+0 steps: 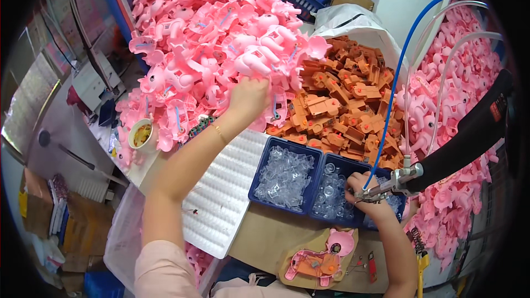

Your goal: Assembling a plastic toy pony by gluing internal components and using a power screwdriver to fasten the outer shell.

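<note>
My left hand [248, 95] reaches far forward into a big heap of pink plastic toy shells [221, 33] and closes on one of them. My right hand [361, 190] dips into the right blue tray [353, 222] of small clear plastic parts, its fingers pinching among them; whether it grips one I cannot tell. A powered screwdriver [389, 185] with a black hanging arm sits right beside that hand. A pink toy half with orange insert [320, 259] lies in a wooden jig near the front edge.
A heap of orange plastic parts [342, 105] lies behind the trays. The left blue tray [259, 179] holds clear pieces. A white ribbed sheet [221, 198] covers the bench on the left. More pink shells [464, 105] pile on the right. Blue and clear hoses [408, 49] hang down.
</note>
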The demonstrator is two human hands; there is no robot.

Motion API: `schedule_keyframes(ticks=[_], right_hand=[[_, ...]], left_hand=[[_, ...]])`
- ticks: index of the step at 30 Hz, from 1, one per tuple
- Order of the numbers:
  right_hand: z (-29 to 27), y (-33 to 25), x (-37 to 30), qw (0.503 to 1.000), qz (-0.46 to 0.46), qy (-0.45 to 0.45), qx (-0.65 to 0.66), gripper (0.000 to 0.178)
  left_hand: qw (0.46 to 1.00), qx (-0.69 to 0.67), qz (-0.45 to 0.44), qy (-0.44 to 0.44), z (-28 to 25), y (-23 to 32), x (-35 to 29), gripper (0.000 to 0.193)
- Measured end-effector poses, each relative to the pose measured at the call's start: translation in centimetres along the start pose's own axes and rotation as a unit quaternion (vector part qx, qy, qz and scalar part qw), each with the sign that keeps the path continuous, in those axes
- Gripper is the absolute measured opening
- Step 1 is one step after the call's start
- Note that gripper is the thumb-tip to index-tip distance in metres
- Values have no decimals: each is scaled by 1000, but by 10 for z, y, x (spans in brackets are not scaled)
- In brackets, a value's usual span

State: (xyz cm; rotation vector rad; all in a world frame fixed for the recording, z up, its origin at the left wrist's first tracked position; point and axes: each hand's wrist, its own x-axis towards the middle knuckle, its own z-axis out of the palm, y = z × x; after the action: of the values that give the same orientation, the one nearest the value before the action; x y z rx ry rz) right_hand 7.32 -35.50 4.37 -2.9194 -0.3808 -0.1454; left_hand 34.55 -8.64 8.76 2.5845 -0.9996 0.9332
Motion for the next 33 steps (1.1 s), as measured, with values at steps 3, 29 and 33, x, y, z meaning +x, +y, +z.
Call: schedule_keyframes(ticks=[3,29,33], right_hand=[[-7,-6,-4,999,14,35,15,18],[26,-25,-66,772,267,436,378,23],[0,-54,-126,725,346,293,519,34]], left_hand=[[982,-130,-39,-134,-41,18,5,22],[944,-66,-275,-172,-14,3,-80,108],[944,-140,-250,-163,15,-15,-84,102]])
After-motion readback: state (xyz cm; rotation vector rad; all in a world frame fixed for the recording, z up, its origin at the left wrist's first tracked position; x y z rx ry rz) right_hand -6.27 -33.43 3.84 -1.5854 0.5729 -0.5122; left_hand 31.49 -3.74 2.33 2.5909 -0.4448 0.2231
